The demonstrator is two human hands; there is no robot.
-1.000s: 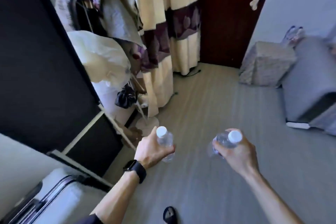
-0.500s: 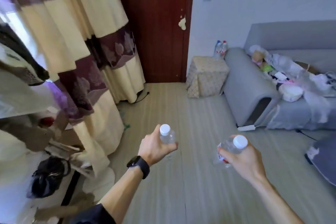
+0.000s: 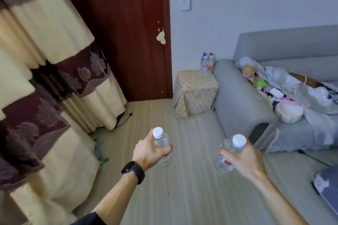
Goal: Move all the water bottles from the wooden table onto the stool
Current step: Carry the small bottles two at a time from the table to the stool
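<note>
My left hand (image 3: 149, 151) grips a clear water bottle (image 3: 161, 140) with a white cap, held upright above the floor. In my right hand (image 3: 243, 157) is a second clear bottle (image 3: 226, 153) with a white cap and a red-and-white label, tilted a little. Ahead stands the stool (image 3: 195, 93), draped in a patterned beige cloth, between the door and the sofa arm. Two bottles (image 3: 207, 63), one with a blue cap and one with a red cap, stand at its back right corner. The wooden table is out of view.
A grey sofa (image 3: 243, 97) strewn with clothes and bags fills the right side. Striped curtains (image 3: 45, 78) hang on the left, with a dark red door (image 3: 128, 33) behind. A cable lies on the floor by the curtain, and dark fabric (image 3: 327, 188) at the right edge.
The view has swung right and moved forward across the floor: the dark cabinet and suitcase are gone, and the stool and sofa are nearer. Both hands still hold their bottles.
</note>
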